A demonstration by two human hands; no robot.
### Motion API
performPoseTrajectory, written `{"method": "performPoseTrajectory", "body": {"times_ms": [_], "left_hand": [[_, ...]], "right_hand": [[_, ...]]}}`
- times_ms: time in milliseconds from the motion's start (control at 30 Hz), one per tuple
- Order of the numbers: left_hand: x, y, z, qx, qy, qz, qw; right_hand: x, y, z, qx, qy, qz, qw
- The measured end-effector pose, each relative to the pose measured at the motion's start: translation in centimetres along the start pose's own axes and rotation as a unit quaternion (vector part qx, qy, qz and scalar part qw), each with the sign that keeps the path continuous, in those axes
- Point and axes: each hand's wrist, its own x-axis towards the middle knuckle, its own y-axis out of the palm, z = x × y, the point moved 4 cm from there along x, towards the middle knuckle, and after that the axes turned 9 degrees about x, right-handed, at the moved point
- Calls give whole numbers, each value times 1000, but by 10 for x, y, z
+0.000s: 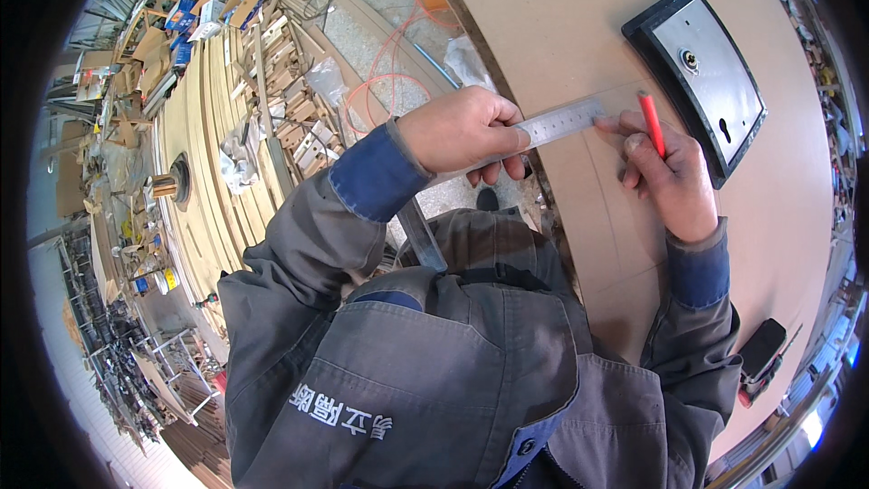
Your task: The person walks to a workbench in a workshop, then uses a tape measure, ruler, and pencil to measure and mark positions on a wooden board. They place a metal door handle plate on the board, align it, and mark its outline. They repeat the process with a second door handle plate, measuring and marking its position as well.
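My left hand (466, 131) grips a steel square (561, 122), thumb on top and fingers curled beneath. Its graduated blade reaches over the edge of a brown board (579, 27), and a second metal arm shows below my left wrist; the corner between them is hidden by my cuff. In my right hand (670, 177) is a red pencil (651, 125), its dark tip pointing up and away from the board. My right index fingertip touches the far end of the blade. Thin pencil lines run across the board near both hands.
A black-framed panel (715, 72) with a lock and a slot lies right of my right hand, with part of another above it. A black tool (765, 349) rests at the lower right. Wood strips (204, 181), offcuts and an orange hose (362, 91) lie to the left.
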Motion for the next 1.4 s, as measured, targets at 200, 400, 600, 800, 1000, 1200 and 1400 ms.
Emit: {"method": "performPoseTrajectory", "body": {"times_ms": [200, 400, 600, 800, 1000, 1200, 1400], "left_hand": [[0, 2, -2, 9, -10, -4, 1000], [-1, 2, -3, 8, -11, -1, 1000], [-1, 1, -3, 8, -15, -2, 1000], [-1, 1, -2, 5, -5, -4, 1000], [-2, 2, -7, 28, -9, -15, 999], [-2, 2, -7, 29, -7, -14, 999], [-2, 4, -7, 16, -5, -13, 1000]], "right_hand": [[4, -21, -8, 145, -57, -108, 982], [7, -45, -19, 178, -46, -107, 977], [9, -35, -14, 115, -28, -129, 985], [10, -33, -16, 127, -29, -131, 983], [8, -28, -13, 146, -19, -136, 980], [11, -19, -1, 101, -12, -109, 989], [20, -10, 1, 67, -21, -108, 992]]}}
